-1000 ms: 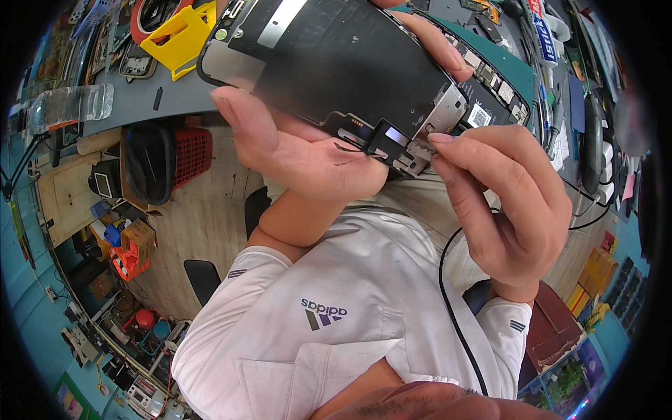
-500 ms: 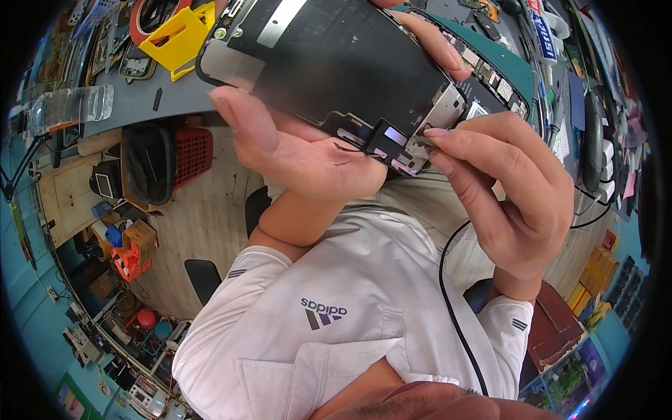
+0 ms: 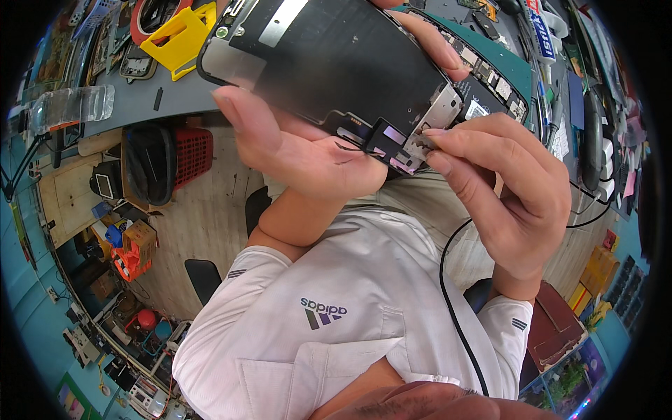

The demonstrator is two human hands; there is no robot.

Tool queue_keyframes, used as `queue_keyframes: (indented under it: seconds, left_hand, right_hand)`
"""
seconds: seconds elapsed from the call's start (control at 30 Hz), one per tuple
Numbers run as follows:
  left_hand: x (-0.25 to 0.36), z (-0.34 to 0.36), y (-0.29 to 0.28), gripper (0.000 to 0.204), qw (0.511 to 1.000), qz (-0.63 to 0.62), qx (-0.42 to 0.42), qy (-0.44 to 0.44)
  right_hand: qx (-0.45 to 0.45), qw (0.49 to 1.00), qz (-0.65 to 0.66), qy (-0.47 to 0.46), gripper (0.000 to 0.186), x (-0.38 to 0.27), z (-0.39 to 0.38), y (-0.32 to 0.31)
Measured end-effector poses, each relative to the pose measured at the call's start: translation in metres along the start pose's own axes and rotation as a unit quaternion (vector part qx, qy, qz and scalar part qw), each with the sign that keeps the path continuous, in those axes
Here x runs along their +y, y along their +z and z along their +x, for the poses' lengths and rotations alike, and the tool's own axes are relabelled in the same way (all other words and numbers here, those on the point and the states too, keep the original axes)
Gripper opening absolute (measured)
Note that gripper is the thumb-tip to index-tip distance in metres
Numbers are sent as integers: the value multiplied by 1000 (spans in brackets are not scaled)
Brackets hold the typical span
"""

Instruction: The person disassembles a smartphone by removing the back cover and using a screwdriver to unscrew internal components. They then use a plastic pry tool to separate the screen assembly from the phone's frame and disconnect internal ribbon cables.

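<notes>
A black phone screen panel (image 3: 336, 63), its back side up, rests across my left hand (image 3: 301, 154). My left thumb lies along the panel's near left side, and the fingers come round its far right edge. At the panel's near right end are a silver metal strip (image 3: 442, 105) and a dark flex cable (image 3: 385, 136). My right hand (image 3: 511, 182) pinches a small grey metal piece (image 3: 422, 145) between thumb and forefinger, against that end. Whether the piece is attached to the panel I cannot tell. Behind, an opened phone body (image 3: 483, 77) shows its boards and battery.
A green mat (image 3: 514, 59) lies under the phone body on the grey bench (image 3: 182, 105). A yellow plastic holder (image 3: 183, 38), clear plastic wrap (image 3: 73, 105) and a white-and-blue tube (image 3: 542, 31) lie about. A black cable (image 3: 451, 301) hangs before my shirt. A red basket (image 3: 192, 154) stands below.
My right hand has shifted very slightly left, with the small metal piece still in its pinch. The panel's near end has tilted a little; my left hand is almost unmoved.
</notes>
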State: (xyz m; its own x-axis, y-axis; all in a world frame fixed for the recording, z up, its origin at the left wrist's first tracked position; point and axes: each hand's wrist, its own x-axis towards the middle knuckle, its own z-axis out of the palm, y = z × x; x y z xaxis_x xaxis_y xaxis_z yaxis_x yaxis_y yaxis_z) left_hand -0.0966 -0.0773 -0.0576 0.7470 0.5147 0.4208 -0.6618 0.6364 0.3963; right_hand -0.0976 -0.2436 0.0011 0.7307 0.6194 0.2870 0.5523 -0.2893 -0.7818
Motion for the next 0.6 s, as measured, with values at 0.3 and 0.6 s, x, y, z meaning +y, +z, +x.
queue_keyframes:
  seconds: [0.3, 0.6]
  left_hand:
    - [0, -1, 2, 79, 1000, 0, -2, -1]
    - [-1, 0, 2, 79, 1000, 0, -6, 4]
  right_hand:
    - [-1, 998, 22, 64, 24, -6, -4, 0]
    - [16, 985, 115, 124, 20, -5, -13, 6]
